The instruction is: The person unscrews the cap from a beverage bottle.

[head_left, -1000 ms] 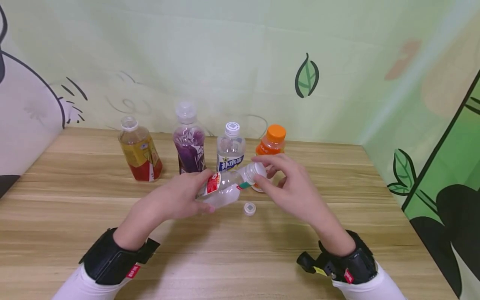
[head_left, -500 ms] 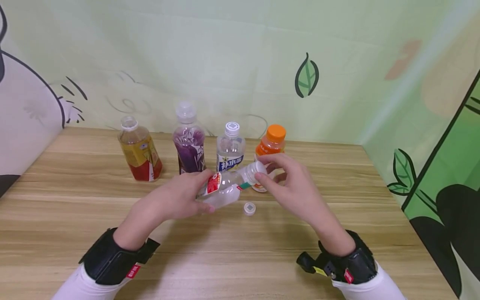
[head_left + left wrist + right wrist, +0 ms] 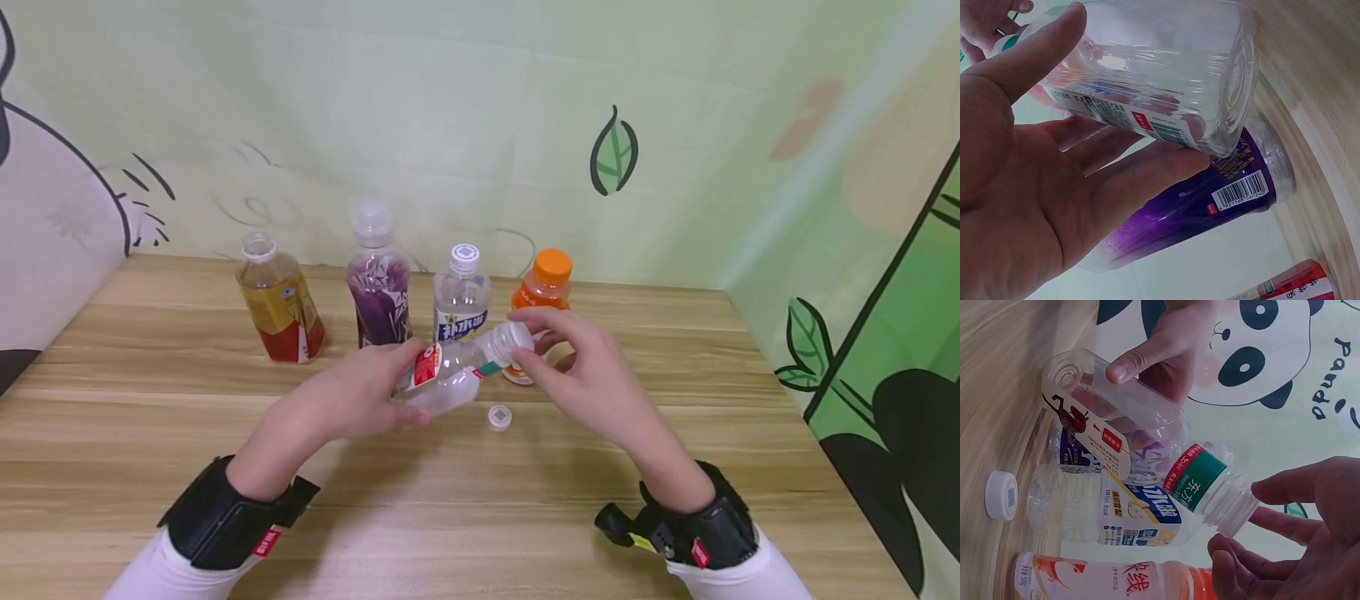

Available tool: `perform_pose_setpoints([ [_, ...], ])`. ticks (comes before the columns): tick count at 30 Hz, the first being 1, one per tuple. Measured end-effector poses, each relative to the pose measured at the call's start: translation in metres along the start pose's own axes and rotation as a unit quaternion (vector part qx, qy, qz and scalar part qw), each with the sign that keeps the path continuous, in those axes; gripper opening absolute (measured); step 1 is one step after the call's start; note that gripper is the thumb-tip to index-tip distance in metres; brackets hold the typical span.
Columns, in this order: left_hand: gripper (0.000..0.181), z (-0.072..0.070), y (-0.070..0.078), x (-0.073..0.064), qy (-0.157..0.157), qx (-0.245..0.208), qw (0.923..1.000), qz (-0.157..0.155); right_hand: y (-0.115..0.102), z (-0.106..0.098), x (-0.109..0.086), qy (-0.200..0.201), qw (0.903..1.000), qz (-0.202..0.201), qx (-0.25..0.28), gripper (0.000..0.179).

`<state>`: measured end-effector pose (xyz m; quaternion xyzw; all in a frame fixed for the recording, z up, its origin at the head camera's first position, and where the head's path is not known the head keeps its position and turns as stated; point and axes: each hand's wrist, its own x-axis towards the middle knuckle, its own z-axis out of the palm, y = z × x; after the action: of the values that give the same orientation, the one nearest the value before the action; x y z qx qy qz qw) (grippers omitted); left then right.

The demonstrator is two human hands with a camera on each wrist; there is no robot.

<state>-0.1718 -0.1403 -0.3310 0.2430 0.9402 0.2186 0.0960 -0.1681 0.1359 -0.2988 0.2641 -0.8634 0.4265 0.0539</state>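
Note:
My left hand (image 3: 341,396) grips a clear plastic bottle (image 3: 459,360) round its lower body, holding it tilted above the table with the neck up to the right. A red and green label wraps part of it. At the neck, the thumb and fingers of my right hand (image 3: 596,379) pinch a ridged, whitish cap (image 3: 1236,515). In the left wrist view the bottle's base points right, with the thumb on one side and fingers on the other. A loose white cap (image 3: 499,417) lies on the table just below the bottle.
Behind my hands stand an uncapped bottle with a yellow-red label (image 3: 283,308), a purple bottle (image 3: 378,292), a clear bottle with a white cap (image 3: 462,292) and an orange-capped bottle (image 3: 551,268), partly hidden by my right hand. A printed cloth backdrop borders the wooden table (image 3: 450,533).
The fingers of my right hand have shifted slightly at the cap. My left hand and the bottle stay where they were.

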Motion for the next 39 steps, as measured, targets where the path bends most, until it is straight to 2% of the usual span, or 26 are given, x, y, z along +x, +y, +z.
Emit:
perform_pose_setpoints([
  [11,0.08,-0.0007,0.0,-0.0002,-0.001,0.006,1.0,0.003,-0.0011,0.0011,0.0008,0.008,0.9997,0.021,0.008,0.028],
  [18,0.08,0.0002,-0.0002,0.0,0.0,0.009,1.0,0.001,0.0007,0.0012,0.0009,0.008,0.9995,0.029,0.007,0.034],
  [27,0.079,0.0004,0.0003,-0.0002,0.0,0.001,1.0,-0.006,0.0012,-0.0004,-0.0003,0.001,1.0,0.007,0.0,0.035],
  [39,0.08,0.0006,-0.0009,0.0006,-0.004,-0.006,0.9999,-0.012,0.0002,-0.0025,0.0003,-0.002,0.9999,0.0,-0.011,0.035],
])
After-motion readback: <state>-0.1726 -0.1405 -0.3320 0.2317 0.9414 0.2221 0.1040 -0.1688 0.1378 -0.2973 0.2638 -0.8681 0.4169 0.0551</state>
